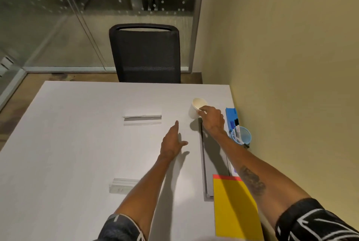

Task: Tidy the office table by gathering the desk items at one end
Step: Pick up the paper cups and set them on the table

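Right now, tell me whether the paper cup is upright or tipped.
Tipped. The paper cup leans, mouth angled toward the camera, its rim pinched by the right hand.

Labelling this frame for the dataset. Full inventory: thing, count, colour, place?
table: 1, white, fills foreground
paper cup: 1, white, far right
name stands: 2, clear, mid-table and near left
whiteboard eraser: 1, blue, by wall
mug: 1, light blue, holds markers, by wall
folder: 1, yellow, red edge, near right
cable tray: 1, grey, right side
chair: 1, black, far end
left hand: open, flat above table
right hand: gripping cup rim
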